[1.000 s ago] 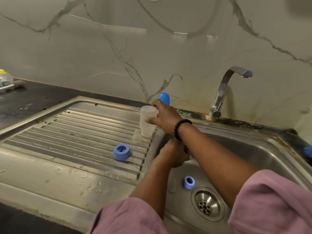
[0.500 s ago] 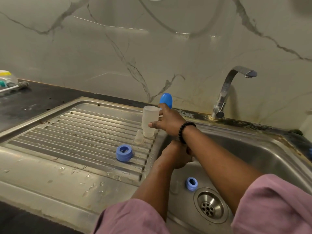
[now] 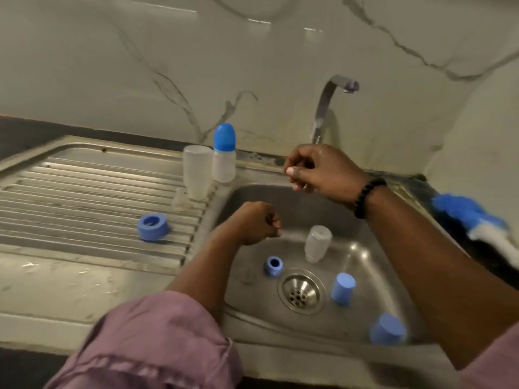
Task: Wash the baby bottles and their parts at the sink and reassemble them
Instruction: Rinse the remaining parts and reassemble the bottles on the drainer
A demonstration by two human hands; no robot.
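1. Head view: your left hand (image 3: 252, 223) hangs over the left part of the sink basin (image 3: 365, 327) with its fingers curled into a loose fist, and nothing shows in it.
2. Your right hand (image 3: 320, 169) is above the back rim of the basin, below the tap (image 3: 327, 108). Its fingers are bent inward and the thumb meets the fingertips; the frame is too blurred to tell whether they pinch something small.
3. An assembled bottle (image 3: 224, 154) with a blue dome cap stands upright at the back corner, where the drainboard (image 3: 56, 248) meets the basin.
4. Just in front of it and to its left, touching or nearly so, a clear bottle body (image 3: 197, 175) stands mouth down on the ribs of the drainboard.
5. A small clear part (image 3: 179, 199), probably a teat, sits at the foot of that body.
6. A blue collar ring (image 3: 153, 227) lies on the ribs nearer you, well apart from the bottles.
7. Inside the basin a second clear bottle body (image 3: 317, 244) stands inverted just behind the drain (image 3: 299, 294).
8. A smaller blue ring (image 3: 273, 265) lies just left of the drain.
9. One blue cap (image 3: 342, 289) rests to the right of the drain, and a second blue cap (image 3: 387, 329) lies near the front right corner.
10. A blue and white brush (image 3: 477, 220) lies on the dark counter at the right edge.
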